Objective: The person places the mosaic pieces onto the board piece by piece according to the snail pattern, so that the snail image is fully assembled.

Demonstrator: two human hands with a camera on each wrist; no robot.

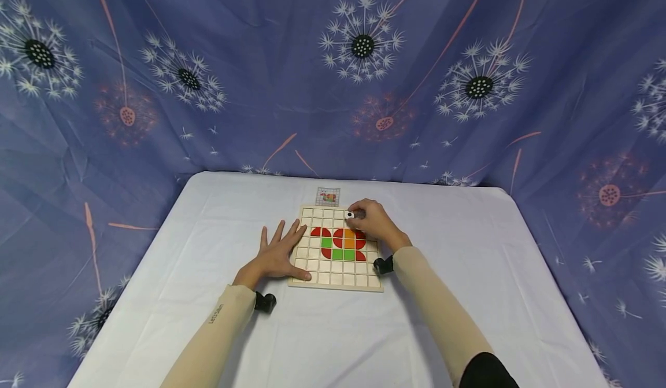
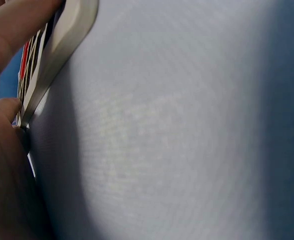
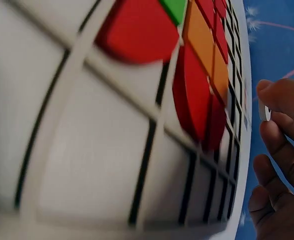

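A wooden grid board (image 1: 335, 280) lies on the table, and several of its cells hold red quarter-round tiles (image 1: 326, 253), green square tiles (image 1: 343, 254) and orange tiles (image 1: 350, 239). My left hand (image 1: 274, 259) rests with fingers spread along the board's left side, its thumb over the lower left corner. Over the upper right part of the grid, my right hand (image 1: 376, 220) pinches a small white tile with a black dot (image 1: 350, 215) between thumb and index finger. In the right wrist view, that tile (image 3: 264, 111) shows edge-on at the fingertips.
A small picture card (image 1: 328, 196) with a coloured pattern on a grid lies just beyond the board's far edge. White cloth (image 1: 442, 220) covers the table, and a blue dandelion-print curtain (image 1: 291, 87) hangs behind it.
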